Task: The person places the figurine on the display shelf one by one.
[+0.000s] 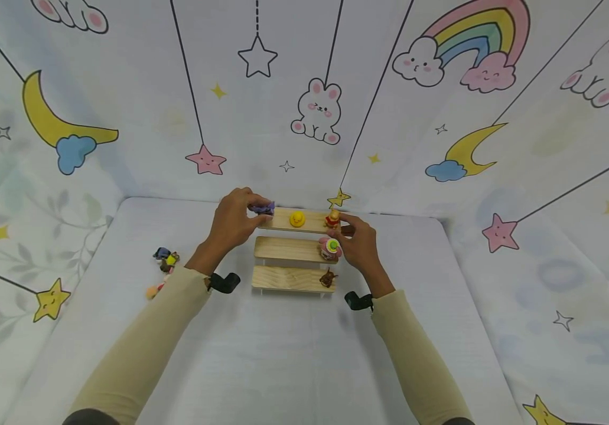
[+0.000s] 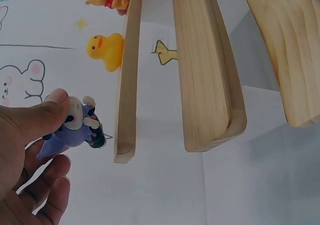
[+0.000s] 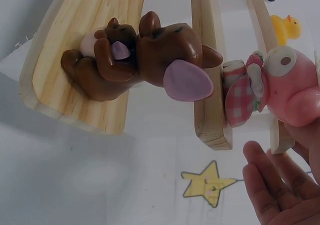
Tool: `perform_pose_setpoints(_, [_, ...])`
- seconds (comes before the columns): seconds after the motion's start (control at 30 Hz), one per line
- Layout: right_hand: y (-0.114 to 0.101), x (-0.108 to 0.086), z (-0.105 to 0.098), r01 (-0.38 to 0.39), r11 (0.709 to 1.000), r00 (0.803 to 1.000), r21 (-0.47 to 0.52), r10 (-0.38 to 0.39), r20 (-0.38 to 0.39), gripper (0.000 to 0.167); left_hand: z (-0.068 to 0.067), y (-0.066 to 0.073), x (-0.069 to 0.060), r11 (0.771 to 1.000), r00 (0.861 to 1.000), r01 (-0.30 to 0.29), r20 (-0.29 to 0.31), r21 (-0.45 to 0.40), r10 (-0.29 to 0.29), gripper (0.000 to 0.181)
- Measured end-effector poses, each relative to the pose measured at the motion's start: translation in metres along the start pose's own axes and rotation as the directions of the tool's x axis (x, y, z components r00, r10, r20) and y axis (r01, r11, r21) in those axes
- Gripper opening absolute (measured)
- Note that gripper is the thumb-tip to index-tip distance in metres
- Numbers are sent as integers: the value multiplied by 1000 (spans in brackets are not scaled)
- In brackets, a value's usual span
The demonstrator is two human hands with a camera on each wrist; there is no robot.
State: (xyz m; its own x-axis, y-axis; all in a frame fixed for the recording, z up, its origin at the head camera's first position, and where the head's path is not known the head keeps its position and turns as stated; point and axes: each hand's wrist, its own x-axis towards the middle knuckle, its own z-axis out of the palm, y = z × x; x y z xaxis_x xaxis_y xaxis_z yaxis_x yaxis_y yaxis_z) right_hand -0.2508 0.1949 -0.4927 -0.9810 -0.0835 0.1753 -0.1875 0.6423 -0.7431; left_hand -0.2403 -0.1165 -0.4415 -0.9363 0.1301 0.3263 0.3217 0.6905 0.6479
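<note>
My left hand [image 1: 233, 221] pinches a purple figurine [image 2: 75, 122] with a pale face between thumb and fingers. The figurine is beside the left end of the wooden top shelf [image 1: 312, 223]. A yellow rubber duck [image 1: 297, 219] sits mid-shelf. At the right end is a yellow bear figurine [image 1: 332, 219] in a red shirt, with fingertips of my right hand [image 1: 358, 241] on either side of its lower part. Other fingers of that hand are extended in the right wrist view. The pink figurine [image 3: 292, 87] on the middle shelf [image 1: 285, 249] partly hides this hand.
A brown figurine [image 3: 170, 55] with purple-lined ears sits at the right of the bottom shelf [image 1: 283, 277]. Several small figurines [image 1: 166, 257] lie on the white cloth to the left, partly behind my left sleeve. A printed cloth backdrop [image 1: 150, 118] rises behind the shelves.
</note>
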Motion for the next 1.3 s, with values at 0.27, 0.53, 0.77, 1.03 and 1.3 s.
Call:
perform_pose_setpoints(0.27, [0,0,0,2,1000,1000,-13,-2,-5,56,6,2,1,1000,1000,-18,19,25,18,35])
perform_pose_setpoints(0.53, [-4,-1,0,-26,1000,1000,-11,26,-1,56,10,5,1,998,999,-34,17,59,33,35])
perform_pose_setpoints(0.77, [-3,-1,0,-42,999,999,-14,42,4,57,14,4,1,995,999,-47,17,91,45,36])
perform_pose_setpoints(1.03, [-3,-2,0,-26,999,1000,-22,26,-4,57,17,5,-2,992,998,-65,-4,110,66,37])
perform_pose_setpoints(1.3, [-5,-2,0,-55,998,998,-24,56,4,57,16,2,-6,991,996,-80,-23,110,83,42])
